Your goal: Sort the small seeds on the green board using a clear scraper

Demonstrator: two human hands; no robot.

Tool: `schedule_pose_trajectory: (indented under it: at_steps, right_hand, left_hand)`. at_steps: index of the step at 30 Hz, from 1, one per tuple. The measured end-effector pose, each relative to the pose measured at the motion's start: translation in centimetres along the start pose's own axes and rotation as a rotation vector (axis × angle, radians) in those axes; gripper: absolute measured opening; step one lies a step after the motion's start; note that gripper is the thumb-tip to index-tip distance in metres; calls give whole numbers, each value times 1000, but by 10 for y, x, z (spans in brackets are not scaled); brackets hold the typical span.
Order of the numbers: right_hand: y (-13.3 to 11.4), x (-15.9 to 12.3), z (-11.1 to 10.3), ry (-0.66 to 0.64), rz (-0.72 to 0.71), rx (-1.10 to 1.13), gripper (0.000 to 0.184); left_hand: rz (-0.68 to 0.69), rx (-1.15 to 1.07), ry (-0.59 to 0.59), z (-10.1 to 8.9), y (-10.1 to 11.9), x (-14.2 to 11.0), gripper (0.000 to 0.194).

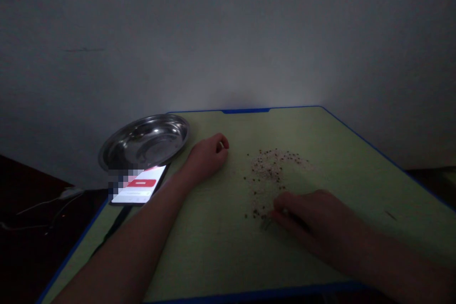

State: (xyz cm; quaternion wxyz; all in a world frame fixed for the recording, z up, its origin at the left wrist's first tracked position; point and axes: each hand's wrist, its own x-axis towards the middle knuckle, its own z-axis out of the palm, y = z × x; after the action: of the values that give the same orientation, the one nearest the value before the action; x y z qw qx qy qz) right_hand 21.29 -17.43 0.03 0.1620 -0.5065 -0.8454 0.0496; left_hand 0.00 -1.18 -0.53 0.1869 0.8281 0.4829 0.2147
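Observation:
A scatter of pale small grains [272,168], rice-like in look, lies on the green table [213,251] with several dark beans or seeds mixed in. At its near edge my right hand [317,218] has its thumb and fingertips drawn together beside a small cluster of dark pieces [257,213]. Those fingertips are slightly blurred, and whatever is between them is too small to make out. Left of the grains, my left hand [208,156] rests on the table, fingers curled toward the thumb in a loose fist, with nothing visible in it.
A shiny steel basin [144,142] stands at the table's left edge, beyond my left forearm. In front of it lies a phone [137,187] with a lit screen. A grey wall [228,33] rises behind the blue-edged table. White cables [67,194] hang at the left.

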Motion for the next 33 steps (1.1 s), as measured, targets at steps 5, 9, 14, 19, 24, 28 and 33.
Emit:
schedule_pose_trajectory:
  at_steps: [5,9,14,19,24,28,33]
  right_hand:
    - [-7,12,9,-9,27,-60,23]
    - [15,18,1,22,96,-150,24]
    - [21,18,-5,64,115,-83,24]
    - [-4,20,2,32,71,3,22]
    - [-14,25,9,42,61,-54,19]
    - [-5,29,12,24,79,-45,21]
    - [6,33,13,48,122,-38,20]
  left_hand:
    - [-4,18,-9,-1,-1,0,16]
    - [3,24,-8,0,-1,0,17]
    - [14,15,-7,0,-1,-1,17]
    - [-11,13,-6,0,0,-1,17]
    - [-7,12,3,2,-3,0,18]
    - [-3,13,0,4,-5,0,17]
    - [-7,23,1,4,-4,0,17]
